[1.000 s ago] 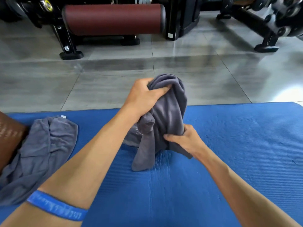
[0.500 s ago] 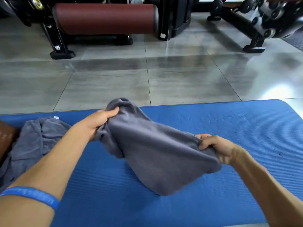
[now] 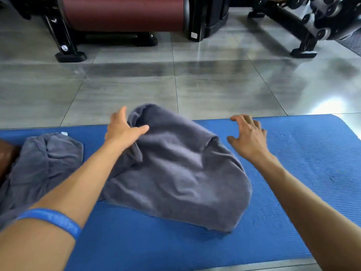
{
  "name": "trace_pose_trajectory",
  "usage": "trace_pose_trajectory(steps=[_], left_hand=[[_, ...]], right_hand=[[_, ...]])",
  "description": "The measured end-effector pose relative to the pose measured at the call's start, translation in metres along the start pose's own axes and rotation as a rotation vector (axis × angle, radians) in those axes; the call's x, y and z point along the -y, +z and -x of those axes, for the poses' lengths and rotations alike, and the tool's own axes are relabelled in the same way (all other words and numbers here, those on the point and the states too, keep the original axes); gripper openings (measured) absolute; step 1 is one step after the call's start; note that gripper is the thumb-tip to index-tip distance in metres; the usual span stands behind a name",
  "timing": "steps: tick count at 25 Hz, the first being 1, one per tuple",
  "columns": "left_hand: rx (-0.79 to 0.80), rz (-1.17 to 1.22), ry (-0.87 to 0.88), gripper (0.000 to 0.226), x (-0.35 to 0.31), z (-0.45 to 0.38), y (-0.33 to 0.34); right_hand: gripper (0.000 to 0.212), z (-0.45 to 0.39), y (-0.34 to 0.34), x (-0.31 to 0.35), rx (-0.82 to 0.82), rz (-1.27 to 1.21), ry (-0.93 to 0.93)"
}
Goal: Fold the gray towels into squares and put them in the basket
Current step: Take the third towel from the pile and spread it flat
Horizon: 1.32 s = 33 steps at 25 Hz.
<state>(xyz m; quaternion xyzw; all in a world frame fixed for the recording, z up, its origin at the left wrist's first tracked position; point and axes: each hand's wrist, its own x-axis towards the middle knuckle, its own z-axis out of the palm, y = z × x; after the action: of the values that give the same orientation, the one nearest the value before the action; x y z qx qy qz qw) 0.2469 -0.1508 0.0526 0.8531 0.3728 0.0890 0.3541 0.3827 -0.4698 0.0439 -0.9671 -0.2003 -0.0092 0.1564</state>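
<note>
A gray towel (image 3: 175,173) lies rumpled and unfolded on the blue mat (image 3: 293,173), spread from the mat's far edge toward the near side, its far corner bunched up and reaching just past the mat's edge onto the tiled floor (image 3: 214,85).

The left hand (image 3: 122,132) is at the towel's far-left corner. Its thumb lies out across the cloth and its index finger points up; the other fingers are hidden behind the raised fold, so whether they pinch the cloth cannot be told. A blue wristband (image 3: 52,220) circles the left forearm near the bottom left.

The right hand (image 3: 248,137) hovers just right of the towel's far-right edge, over the mat. Its fingers (image 3: 237,118) are spread and slightly bent, holding nothing, and do not appear to touch the cloth.

A second gray towel (image 3: 39,167) lies crumpled at the left end of the mat, well apart from the first, with a small white tag at its far edge. It drapes against a brown object (image 3: 5,155) at the left border, too cut off to identify.

Beyond the mat, on the far side of the floor, stands gym equipment with a maroon padded roller (image 3: 123,13) on a black frame.
</note>
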Motion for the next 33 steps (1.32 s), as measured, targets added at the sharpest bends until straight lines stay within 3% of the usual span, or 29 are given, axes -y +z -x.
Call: trace_pose_trajectory(steps=[2, 4, 6, 8, 10, 12, 15, 18, 21, 23, 26, 28, 30, 33], left_hand=[[0.084, -0.163, 0.084, 0.069, 0.007, 0.017, 0.031], [0.276, -0.295, 0.187, 0.038, 0.022, 0.046, 0.066], [0.505, -0.435, 0.248, 0.026, 0.041, 0.081, 0.099], [0.667, -0.626, 0.287, 0.038, 0.068, 0.11, 0.121], [0.721, -0.771, 0.276, 0.06, 0.088, 0.132, 0.133], [0.666, -0.826, 0.301, 0.072, 0.097, 0.144, 0.139], [0.572, -0.877, 0.334, 0.072, 0.101, 0.146, 0.147], [0.434, -0.936, 0.342, 0.05, 0.1, 0.148, 0.153], [0.314, -0.902, 0.26, 0.027, 0.103, 0.139, 0.143], [0.242, -0.727, 0.138, 0.02, 0.107, 0.119, 0.132], [0.204, -0.163, -0.074, 0.02, 0.087, 0.083, 0.11], [0.176, 0.059, -0.016, 0.021, 0.059, 0.059, 0.093], [0.154, 0.085, 0.098, 0.02, 0.032, 0.038, 0.071], [0.176, -0.105, 0.242, 0.015, 0.01, 0.006, 0.038]], right_hand=[[0.039, 0.026, 0.034, 0.001, -0.002, -0.068, -0.078], [0.026, 0.066, 0.069, 0.0, 0.054, -0.144, -0.174], [0.019, 0.11, 0.099, -0.001, 0.235, -0.202, -0.19], [0.032, 0.147, 0.125, -0.005, 0.43, -0.161, -0.206], [0.059, 0.173, 0.145, -0.018, 0.506, -0.024, -0.279], [0.068, 0.18, 0.154, -0.031, 0.476, 0.09, -0.295], [0.049, 0.169, 0.154, -0.038, 0.351, 0.107, -0.269], [0.021, 0.154, 0.152, -0.033, 0.269, 0.032, -0.176], [0.017, 0.137, 0.139, -0.025, 0.174, -0.219, 0.092], [0.021, 0.124, 0.126, -0.029, 0.132, -0.433, 0.266], [0.024, 0.102, 0.107, -0.039, 0.116, -0.621, 0.298], [0.019, 0.084, 0.095, -0.041, 0.103, -0.614, 0.267], [0.01, 0.064, 0.08, -0.045, 0.067, -0.607, 0.261], [0.013, 0.034, 0.046, -0.051, 0.035, -0.425, 0.118]])
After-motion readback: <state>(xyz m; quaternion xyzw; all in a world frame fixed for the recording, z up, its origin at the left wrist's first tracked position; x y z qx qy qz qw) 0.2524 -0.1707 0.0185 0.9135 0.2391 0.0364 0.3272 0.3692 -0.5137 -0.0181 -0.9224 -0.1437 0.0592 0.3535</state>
